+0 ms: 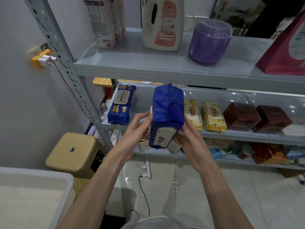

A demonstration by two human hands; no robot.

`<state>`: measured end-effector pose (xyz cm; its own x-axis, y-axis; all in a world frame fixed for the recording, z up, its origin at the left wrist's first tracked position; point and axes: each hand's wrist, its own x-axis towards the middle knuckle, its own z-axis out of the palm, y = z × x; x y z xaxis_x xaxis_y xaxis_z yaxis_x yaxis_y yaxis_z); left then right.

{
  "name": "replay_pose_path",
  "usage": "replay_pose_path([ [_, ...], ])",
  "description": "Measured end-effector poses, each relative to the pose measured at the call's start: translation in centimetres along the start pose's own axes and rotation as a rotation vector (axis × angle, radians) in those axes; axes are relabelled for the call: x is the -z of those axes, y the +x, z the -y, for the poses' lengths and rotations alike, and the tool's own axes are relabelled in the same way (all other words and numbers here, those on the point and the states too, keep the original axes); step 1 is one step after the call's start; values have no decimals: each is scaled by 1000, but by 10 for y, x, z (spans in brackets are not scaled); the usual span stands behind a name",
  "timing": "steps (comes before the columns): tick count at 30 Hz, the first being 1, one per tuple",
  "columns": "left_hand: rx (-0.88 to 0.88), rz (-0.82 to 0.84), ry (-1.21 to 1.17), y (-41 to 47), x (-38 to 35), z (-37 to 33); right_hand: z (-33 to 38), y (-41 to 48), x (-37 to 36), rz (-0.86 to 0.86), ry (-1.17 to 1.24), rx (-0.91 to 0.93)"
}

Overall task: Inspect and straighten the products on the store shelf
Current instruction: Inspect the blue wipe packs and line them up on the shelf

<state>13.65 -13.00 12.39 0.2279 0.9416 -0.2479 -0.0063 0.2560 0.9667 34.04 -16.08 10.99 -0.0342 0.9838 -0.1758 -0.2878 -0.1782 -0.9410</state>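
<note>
A blue pack of wet wipes (166,113) is held upright in the air in front of the middle shelf (231,134), its back seam facing me. My left hand (137,128) pinches its left edge with fingertips. My right hand (189,141) grips its right side and lower end from beneath. A second blue wipes pack (121,104) lies at the left end of that shelf. Two yellow wipes packs (193,114) (213,116) and two dark red boxes (241,116) (272,119) stand to the right.
The top shelf (132,63) carries a white detergent jug (162,23), a purple tub (209,41), white refill bags (105,22) and a red bag (287,48). A tan stool (72,152) stands by the shelf post. A power strip (147,167) lies on the tiled floor.
</note>
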Motion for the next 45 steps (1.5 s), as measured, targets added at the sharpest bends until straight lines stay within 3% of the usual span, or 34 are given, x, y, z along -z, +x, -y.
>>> replay_pose_path([
  [7, 25, -2, 6, 4, -9, -5, -1, 3, 4, -14, -26, -29],
  [14, 20, -37, -25, 7, 5, 3, 12, 0, -3, 80, -285, 5],
  [20, 8, -45, 6, 5, 6, -2, 9, 4, -7, 42, -442, 82],
  [25, -7, 42, 101, -7, 2, -2, 1, 9, -15, -50, -320, 134],
  [30, -15, 179, 79, -6, 8, 14, -3, 14, -20, -140, -25, -75],
  [34, 3, 46, -56, -8, -3, 32, -6, 13, -14, -60, -39, -180],
  [39, 148, 7, -259, -1, -5, 43, -20, 2, 5, 0, -100, -134],
  [45, 149, -62, -185, 7, -9, 25, -24, -5, -5, -19, 96, -168],
])
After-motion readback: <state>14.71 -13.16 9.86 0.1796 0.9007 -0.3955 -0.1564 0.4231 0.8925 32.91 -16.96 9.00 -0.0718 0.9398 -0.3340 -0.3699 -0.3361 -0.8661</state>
